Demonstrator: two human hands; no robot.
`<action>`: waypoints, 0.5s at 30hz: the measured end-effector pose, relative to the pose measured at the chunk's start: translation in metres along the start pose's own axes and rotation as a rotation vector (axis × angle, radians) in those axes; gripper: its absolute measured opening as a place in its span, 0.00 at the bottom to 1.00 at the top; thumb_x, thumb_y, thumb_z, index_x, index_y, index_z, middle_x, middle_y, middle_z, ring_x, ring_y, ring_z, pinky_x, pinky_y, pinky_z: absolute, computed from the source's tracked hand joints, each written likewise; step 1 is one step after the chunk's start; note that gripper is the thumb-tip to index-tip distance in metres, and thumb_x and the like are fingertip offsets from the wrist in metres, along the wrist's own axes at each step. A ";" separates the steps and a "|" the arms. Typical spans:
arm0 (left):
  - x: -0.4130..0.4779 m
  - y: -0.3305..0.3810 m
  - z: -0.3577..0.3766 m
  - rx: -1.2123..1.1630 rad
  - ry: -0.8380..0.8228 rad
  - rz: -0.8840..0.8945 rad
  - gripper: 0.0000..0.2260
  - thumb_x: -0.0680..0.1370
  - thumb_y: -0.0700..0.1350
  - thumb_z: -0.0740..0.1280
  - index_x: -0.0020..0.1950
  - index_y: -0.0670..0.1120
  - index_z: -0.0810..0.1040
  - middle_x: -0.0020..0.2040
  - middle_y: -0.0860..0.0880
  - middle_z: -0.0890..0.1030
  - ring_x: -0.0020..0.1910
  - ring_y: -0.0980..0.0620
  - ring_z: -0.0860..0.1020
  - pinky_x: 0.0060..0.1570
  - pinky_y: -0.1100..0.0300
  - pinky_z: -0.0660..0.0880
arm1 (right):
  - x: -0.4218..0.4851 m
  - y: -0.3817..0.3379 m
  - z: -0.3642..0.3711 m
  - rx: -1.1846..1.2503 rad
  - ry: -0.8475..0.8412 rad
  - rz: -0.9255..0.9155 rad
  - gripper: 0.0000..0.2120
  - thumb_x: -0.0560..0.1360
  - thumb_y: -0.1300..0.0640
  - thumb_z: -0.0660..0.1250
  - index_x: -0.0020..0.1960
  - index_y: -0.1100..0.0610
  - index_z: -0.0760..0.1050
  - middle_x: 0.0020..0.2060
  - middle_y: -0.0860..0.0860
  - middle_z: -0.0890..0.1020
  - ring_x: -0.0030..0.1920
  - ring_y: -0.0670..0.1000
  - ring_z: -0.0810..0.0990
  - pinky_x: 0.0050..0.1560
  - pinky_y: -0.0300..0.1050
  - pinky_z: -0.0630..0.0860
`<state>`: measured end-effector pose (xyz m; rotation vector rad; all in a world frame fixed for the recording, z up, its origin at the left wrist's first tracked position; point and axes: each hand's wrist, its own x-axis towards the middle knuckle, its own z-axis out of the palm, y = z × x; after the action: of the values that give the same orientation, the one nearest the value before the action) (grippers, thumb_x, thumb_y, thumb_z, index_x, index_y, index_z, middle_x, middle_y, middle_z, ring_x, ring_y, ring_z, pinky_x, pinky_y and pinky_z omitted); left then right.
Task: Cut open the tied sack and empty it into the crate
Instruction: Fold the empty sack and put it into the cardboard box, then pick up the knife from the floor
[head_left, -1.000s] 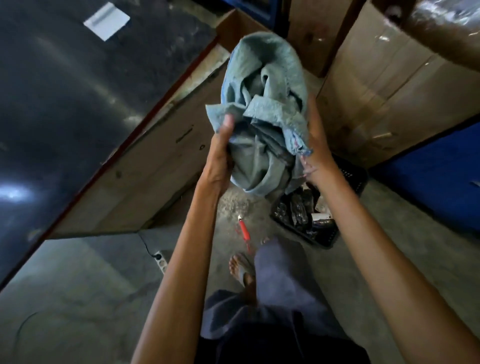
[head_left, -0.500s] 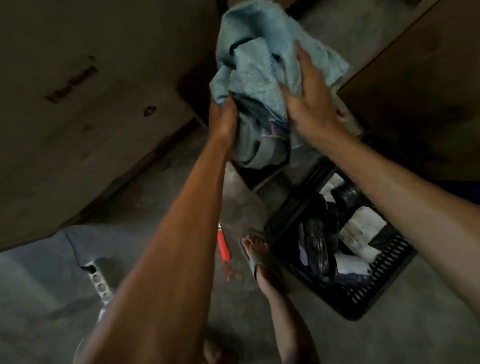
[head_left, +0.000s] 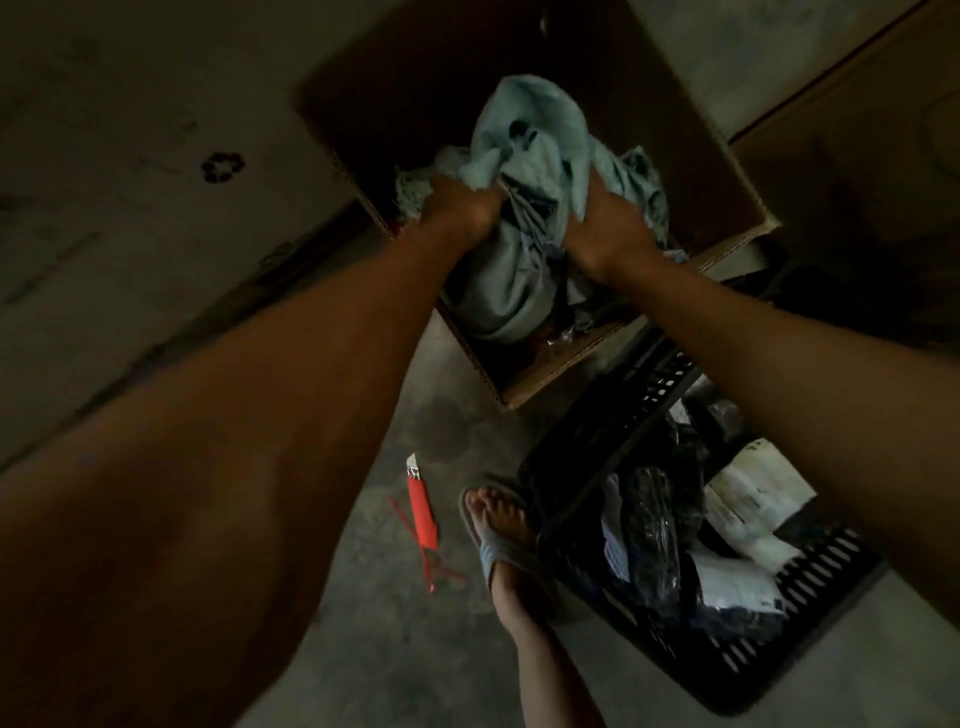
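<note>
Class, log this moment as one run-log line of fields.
left hand: gripping sack | right hand: gripping sack | sack: in cardboard box | crate: filled | red cutter: on floor

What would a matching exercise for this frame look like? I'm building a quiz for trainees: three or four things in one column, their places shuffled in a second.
Things:
1. light blue sack
2. red utility knife
3. black crate
4. cardboard box

Places:
A. lying on the floor beside the sandalled foot
B. gripped by both hands
C. on the floor at right, holding packets
D. under the sack

Pairs: 1-B, 2-A, 3-C, 4-D
</note>
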<state>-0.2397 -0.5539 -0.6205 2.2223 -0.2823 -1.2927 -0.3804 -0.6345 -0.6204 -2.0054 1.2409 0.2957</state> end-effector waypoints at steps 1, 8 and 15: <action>-0.019 0.002 -0.010 -0.002 0.048 0.051 0.38 0.77 0.56 0.68 0.80 0.40 0.59 0.77 0.41 0.69 0.74 0.43 0.70 0.69 0.57 0.68 | -0.014 -0.006 -0.007 0.019 0.054 0.049 0.34 0.80 0.41 0.52 0.81 0.53 0.49 0.75 0.60 0.67 0.73 0.62 0.68 0.73 0.56 0.65; -0.192 -0.056 -0.088 0.013 0.273 0.326 0.26 0.75 0.44 0.68 0.73 0.40 0.70 0.66 0.41 0.80 0.64 0.44 0.79 0.60 0.61 0.71 | -0.198 -0.075 -0.020 -0.003 0.265 -0.110 0.28 0.83 0.52 0.56 0.80 0.59 0.56 0.79 0.58 0.60 0.79 0.57 0.58 0.78 0.54 0.58; -0.292 -0.260 -0.101 0.133 0.238 -0.119 0.22 0.79 0.44 0.69 0.73 0.43 0.71 0.69 0.40 0.78 0.66 0.41 0.77 0.64 0.55 0.72 | -0.346 -0.073 0.127 -0.252 -0.187 -0.115 0.21 0.76 0.50 0.56 0.63 0.59 0.75 0.55 0.60 0.82 0.57 0.62 0.81 0.59 0.53 0.77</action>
<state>-0.3275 -0.1754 -0.5099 2.5111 -0.1508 -1.0816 -0.4698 -0.2947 -0.4867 -2.1950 1.0073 0.5928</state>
